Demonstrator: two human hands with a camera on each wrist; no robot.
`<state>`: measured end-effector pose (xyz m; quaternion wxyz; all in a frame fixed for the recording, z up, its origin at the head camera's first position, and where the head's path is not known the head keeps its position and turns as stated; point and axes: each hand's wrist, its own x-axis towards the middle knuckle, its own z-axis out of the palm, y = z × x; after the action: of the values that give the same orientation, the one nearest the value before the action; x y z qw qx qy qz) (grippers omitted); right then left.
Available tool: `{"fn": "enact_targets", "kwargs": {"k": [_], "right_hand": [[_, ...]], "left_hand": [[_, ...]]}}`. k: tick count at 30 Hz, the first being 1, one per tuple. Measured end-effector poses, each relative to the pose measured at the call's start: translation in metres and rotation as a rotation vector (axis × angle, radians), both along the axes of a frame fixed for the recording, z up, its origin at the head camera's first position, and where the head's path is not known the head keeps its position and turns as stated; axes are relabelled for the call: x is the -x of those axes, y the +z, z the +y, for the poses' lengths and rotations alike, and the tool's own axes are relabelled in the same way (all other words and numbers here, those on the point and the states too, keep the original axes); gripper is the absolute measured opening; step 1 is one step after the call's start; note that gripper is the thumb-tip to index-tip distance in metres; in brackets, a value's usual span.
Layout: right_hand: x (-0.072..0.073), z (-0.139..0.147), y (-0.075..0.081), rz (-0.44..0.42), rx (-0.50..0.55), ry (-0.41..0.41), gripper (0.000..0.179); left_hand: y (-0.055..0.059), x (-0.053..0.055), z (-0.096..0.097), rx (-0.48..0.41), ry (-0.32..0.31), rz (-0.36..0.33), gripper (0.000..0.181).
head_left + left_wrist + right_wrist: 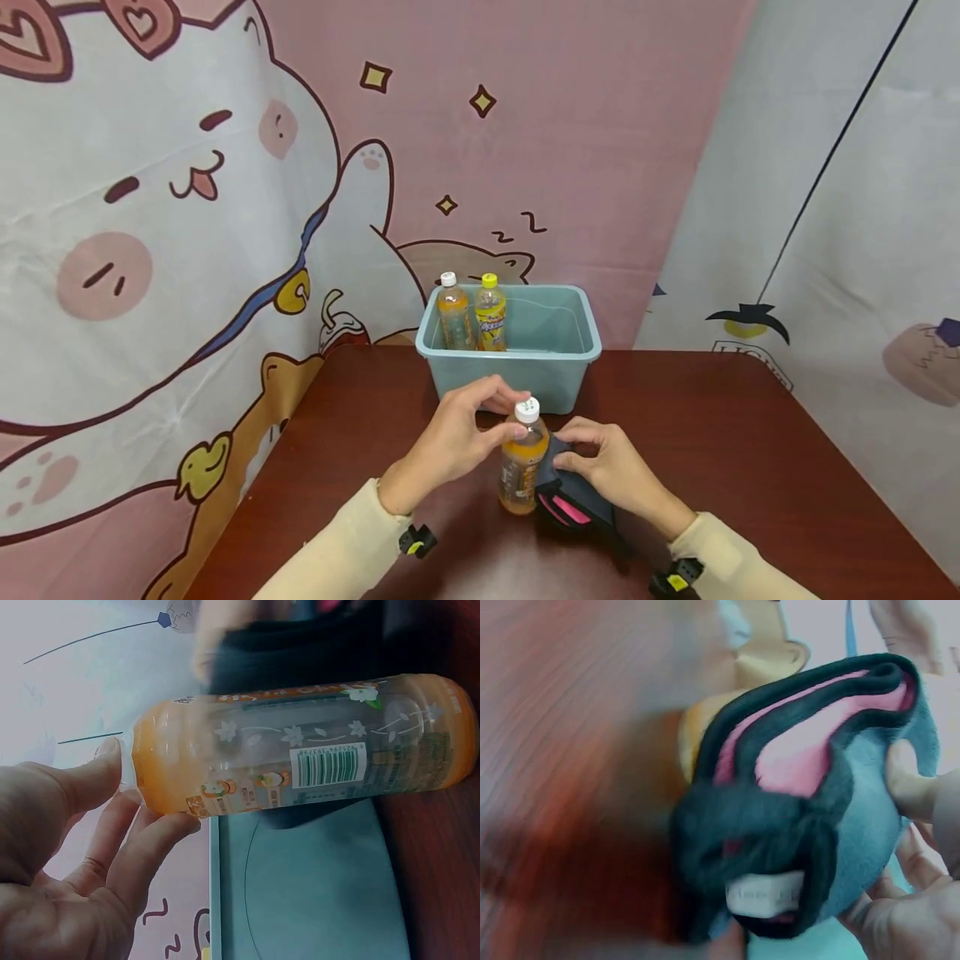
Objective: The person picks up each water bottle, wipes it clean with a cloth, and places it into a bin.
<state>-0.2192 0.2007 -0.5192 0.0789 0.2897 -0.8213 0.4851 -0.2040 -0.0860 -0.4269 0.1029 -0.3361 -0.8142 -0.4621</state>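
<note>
On the dark wooden table stands a clear plastic drink bottle (pixel 519 477) with an orange band at its shoulder and a white cap. My left hand (pixel 459 429) holds it at the top, thumb and fingers around the cap and neck. In the left wrist view the bottle (pixel 270 754) shows a barcode and white flower prints. My right hand (pixel 618 467) grips a folded dark grey cloth (pixel 588 493) against the bottle's right side. Black edging, a pink inner face and a white tag show on this cloth (pixel 870 817) in the right wrist view.
A light blue plastic tub (pixel 517 379) stands behind the bottle, near the table's back edge. Inside it at the left are a white-capped bottle (pixel 455 318) and a yellow-capped bottle (pixel 491 321). A printed cloth backdrop (pixel 585 125) hangs behind the table (pixel 697 417).
</note>
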Motion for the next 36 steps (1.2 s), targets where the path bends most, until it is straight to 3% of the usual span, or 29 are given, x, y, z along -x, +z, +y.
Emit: {"fn": "enact_targets", "kwargs": {"k": [7, 12, 25, 32, 36], "right_hand": [[-0.011, -0.009, 0.024, -0.048, 0.246, -0.021, 0.031], [-0.017, -0.022, 0.031, -0.008, 0.307, -0.045, 0.036], [-0.022, -0.03, 0.024, 0.1, 0.133, 0.023, 0.071], [-0.017, -0.026, 0.023, 0.279, 0.077, -0.016, 0.074], [-0.017, -0.02, 0.021, 0.336, 0.039, -0.038, 0.071]], "left_hand": [[-0.001, -0.002, -0.003, -0.008, 0.006, -0.008, 0.03], [-0.003, -0.002, -0.002, -0.001, 0.022, 0.005, 0.031], [-0.002, 0.0, -0.002, -0.003, 0.039, 0.025, 0.035], [-0.003, 0.001, -0.002, -0.015, 0.031, 0.007, 0.036], [-0.004, 0.001, -0.002, -0.023, 0.026, -0.006, 0.034]]}}
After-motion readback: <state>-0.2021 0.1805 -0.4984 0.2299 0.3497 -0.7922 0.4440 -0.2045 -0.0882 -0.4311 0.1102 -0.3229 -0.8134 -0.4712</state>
